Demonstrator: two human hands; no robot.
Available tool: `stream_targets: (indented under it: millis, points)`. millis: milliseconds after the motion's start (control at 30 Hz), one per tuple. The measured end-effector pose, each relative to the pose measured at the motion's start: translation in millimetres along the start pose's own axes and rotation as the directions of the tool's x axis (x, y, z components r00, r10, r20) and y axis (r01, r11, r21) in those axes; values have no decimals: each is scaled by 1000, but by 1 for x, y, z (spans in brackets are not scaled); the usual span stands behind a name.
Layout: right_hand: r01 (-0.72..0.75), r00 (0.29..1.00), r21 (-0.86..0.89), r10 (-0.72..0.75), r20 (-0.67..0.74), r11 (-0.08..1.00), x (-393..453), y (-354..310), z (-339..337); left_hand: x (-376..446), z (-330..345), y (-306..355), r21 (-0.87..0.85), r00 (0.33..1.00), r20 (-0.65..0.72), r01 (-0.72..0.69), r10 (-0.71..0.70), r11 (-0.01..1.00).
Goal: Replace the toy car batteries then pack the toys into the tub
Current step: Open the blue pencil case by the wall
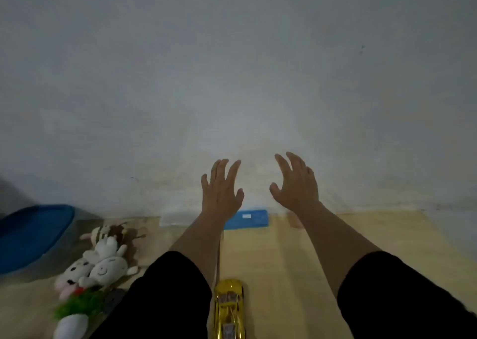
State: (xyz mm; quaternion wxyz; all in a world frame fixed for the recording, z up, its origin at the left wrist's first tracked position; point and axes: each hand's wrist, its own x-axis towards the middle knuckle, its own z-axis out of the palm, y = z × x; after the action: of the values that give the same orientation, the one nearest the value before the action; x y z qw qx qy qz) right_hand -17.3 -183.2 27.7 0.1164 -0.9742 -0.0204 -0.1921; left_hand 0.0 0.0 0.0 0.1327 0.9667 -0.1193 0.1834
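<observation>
Against a pale grey wall [232, 67], a straw-coloured mat [296, 261] is covering the floor. Left hand [221, 191] and right hand [296, 183] are hovering above it, fingers spread, holding nothing. Gold toy car [229, 310] is lying between the forearms. Blue-lidded tub [33, 238] is sitting far left, contents unseen; plush toys [100, 263] are heaped just beside it.

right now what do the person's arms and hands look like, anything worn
Both arms wear black sleeves pushed up past the elbow, so the forearms are bare. The left hand and right hand are bare too: no gloves, and no rings, watch or bands that I can see. No markings show on the sleeves.
</observation>
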Motion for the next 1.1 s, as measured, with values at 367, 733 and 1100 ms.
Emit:
stream_targets:
  millis: [367, 733, 1100]
  points:
    - [4, 946, -51, 13, 325, 999, -56, 12, 113, -53, 102, -30, 35, 970, 242, -40, 30, 999]
    - [130, 850, -27, -98, 517, 991, -17, 38, 213, -17, 181, -40, 109, 920, 389, 16, -57, 994]
    - [501, 835, -295, -364, 414, 814, 7, 49, 281, 3, 235, -48, 228, 936, 296, 123, -190, 966]
